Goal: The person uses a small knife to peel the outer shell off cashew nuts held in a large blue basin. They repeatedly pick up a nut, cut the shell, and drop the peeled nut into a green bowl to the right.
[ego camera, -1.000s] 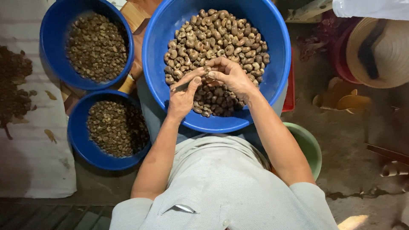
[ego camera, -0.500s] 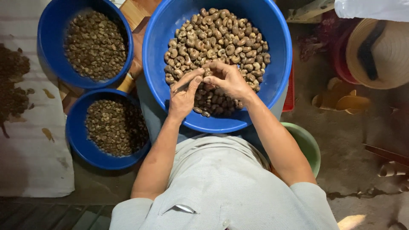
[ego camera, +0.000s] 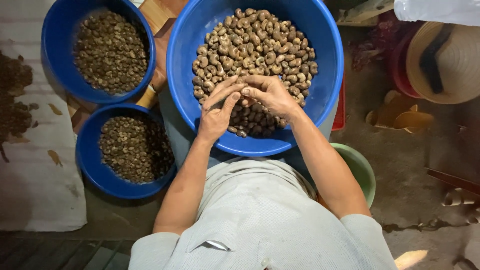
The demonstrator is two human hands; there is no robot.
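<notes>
One nut (ego camera: 241, 93) is pinched between both hands, left (ego camera: 216, 116) and right (ego camera: 267, 94), pressed together over the big tub (ego camera: 327, 85). Probably light, hard, smooth-shelled, so it's best gripped at the ends.

Head-worn view, straight down, close

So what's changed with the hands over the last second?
Very little. The left hand and right hand stay pressed together over the nuts in the big blue tub, fingers shifting slightly, seemingly around one nut. Nothing clearly picked up or dropped. Both smaller blue tubs unchanged.
</notes>
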